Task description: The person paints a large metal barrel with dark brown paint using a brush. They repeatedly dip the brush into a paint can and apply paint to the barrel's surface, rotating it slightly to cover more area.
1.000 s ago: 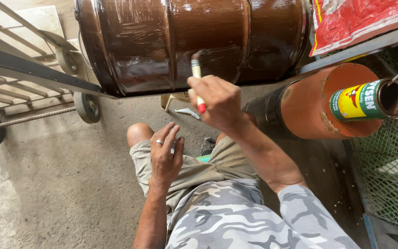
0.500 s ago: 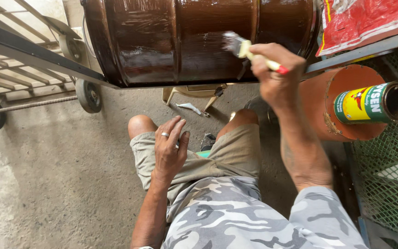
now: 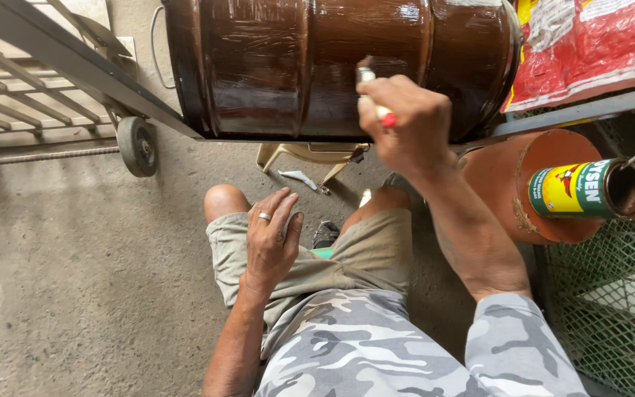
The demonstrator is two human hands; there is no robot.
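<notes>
The right hand (image 3: 406,121) is closed around a paintbrush (image 3: 370,82), whose red handle tip pokes out below the knuckles. The bristles press against the glossy brown drum (image 3: 332,66), which lies on its side at twelve o'clock from the person. Half a second ago the brush sat farther toward three o'clock on the drum, angled across the surface; a second ago it was held upright, off the metal. So the hand has swung the brush onto the drum and drawn it back toward the middle band, which reads as a stroke under way. The wet sheen beside the bristles suggests fresh coating there.

The left hand (image 3: 270,239) lies flat on the left thigh, fingers loosely spread, holding nothing, a ring on one finger. It has hardly shifted across the three views.

At three o'clock an open paint can (image 3: 589,190) lies tilted on an orange drum (image 3: 508,184), a thin wire sticking out of its mouth. Green mesh (image 3: 604,309) sits at four o'clock. A wheeled cart (image 3: 137,145) stands at ten o'clock, and a red sack (image 3: 589,44) at two o'clock.
</notes>
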